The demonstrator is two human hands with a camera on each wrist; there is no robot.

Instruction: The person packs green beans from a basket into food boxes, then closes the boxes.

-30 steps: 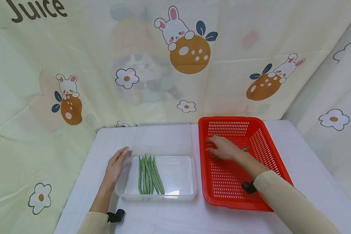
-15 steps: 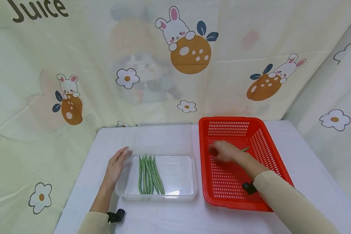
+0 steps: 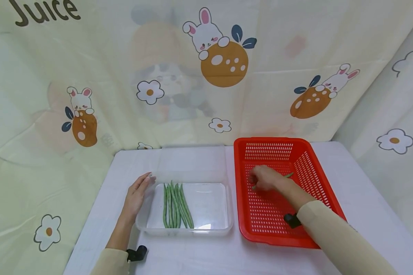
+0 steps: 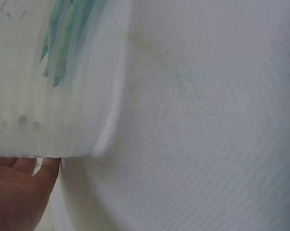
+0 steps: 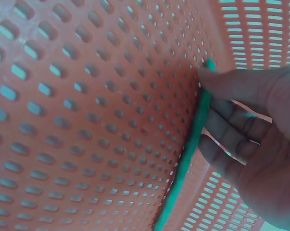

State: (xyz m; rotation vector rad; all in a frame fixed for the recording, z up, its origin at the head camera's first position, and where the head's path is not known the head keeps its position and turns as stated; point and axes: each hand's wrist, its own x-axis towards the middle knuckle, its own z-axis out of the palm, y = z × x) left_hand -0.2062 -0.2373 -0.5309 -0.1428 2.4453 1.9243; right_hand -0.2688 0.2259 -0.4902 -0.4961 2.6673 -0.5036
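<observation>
Inside the red plastic basket [image 3: 275,241], my right hand [image 3: 265,178] pinches a green bean [image 3: 288,175] between thumb and fingers. In the right wrist view the bean [image 5: 187,156] lies slanted along the perforated basket floor, the thumb near its upper end. My left hand [image 3: 134,196] rests at the left side of a clear plastic container [image 3: 215,231], its fingers extended along the wall. A row of several green beans [image 3: 175,208] lies lengthwise in the left half of that container. Through the container's wall, the left wrist view shows bean ends [image 4: 65,53].
A white cloth [image 3: 189,258] covers the table. Behind the container its clear lid [image 3: 192,162] leans back toward the wall. The printed curtain [image 3: 179,133] hangs along the back edge, and another fabric panel [image 3: 392,183] stands at the right.
My right hand's fingers have come down and closed on the bean on the basket floor, with the hand shifting slightly. The left hand and container have stayed put.
</observation>
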